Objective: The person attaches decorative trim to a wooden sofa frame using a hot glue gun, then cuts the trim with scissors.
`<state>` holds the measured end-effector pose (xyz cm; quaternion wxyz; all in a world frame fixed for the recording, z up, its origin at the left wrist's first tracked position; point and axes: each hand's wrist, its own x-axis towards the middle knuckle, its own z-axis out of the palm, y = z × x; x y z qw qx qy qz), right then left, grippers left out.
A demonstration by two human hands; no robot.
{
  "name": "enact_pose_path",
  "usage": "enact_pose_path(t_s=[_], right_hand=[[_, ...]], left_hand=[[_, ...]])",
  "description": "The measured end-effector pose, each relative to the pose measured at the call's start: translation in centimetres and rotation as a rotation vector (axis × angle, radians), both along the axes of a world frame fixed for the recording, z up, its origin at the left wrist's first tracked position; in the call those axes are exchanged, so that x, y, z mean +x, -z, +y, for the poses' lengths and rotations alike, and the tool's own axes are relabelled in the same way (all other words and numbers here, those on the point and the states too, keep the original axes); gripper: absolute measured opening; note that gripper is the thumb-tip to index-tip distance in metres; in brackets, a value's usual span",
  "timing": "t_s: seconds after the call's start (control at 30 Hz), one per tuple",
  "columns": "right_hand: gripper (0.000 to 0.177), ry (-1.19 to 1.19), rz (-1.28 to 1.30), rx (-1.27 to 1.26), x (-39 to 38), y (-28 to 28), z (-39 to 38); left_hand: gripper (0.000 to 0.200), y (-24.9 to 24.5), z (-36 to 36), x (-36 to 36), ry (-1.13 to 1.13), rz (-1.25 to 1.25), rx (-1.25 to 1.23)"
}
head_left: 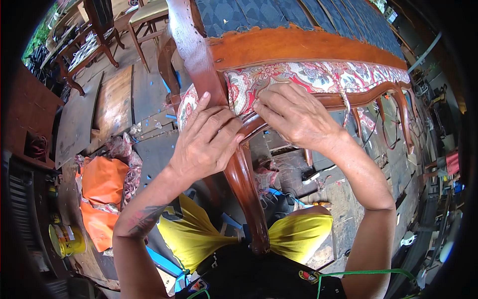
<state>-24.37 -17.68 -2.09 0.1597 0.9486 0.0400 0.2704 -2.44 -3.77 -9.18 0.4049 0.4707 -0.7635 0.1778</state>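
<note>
A carved wooden sofa frame stands in front of me, its polished front leg (244,174) pointing down between my knees. Floral fabric (303,74) covers the seat along the front rail (328,102). My left hand (206,139) lies over the foot of the arm post (214,87), fingers extended and somewhat apart, thumb near the corner of the rail. Bent and pressed together, the fingers of my right hand (298,114) pinch the fabric's edge beside that corner; the fingertips are partly hidden. A narrow strip of fabric trim (345,107) hangs from the rail further right.
Blue patterned upholstery (249,17) covers the sofa back. An orange bundle (102,184) and a yellow bucket (67,240) are on the plank floor at left. Wooden chairs (149,15) stand behind. Blue strips, scraps and cords lie around the legs.
</note>
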Motion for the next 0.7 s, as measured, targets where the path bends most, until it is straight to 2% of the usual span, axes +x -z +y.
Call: enact_pose_path(t_s=[0.3, 0.43, 0.5, 0.7], right_hand=[[0.037, 0.068, 0.035, -0.038, -0.3, 0.4, 1.2], [0.036, 0.109, 0.051, -0.034, -0.4, 0.4, 1.5], [0.037, 0.100, 0.033, 0.176, -0.3, 0.2, 1.5], [0.043, 0.001, 0.039, 0.287, 0.2, -0.2, -0.2]], left_hand=[[0.032, 0.2, 0.4, -0.1, -0.050, -0.031, 0.000], [0.028, 0.2, 0.5, -0.2, -0.037, 0.005, 0.012], [0.027, 0.0, 0.5, -0.3, -0.038, -0.001, 0.012], [0.027, 0.0, 0.5, -0.4, -0.050, -0.005, 0.018]])
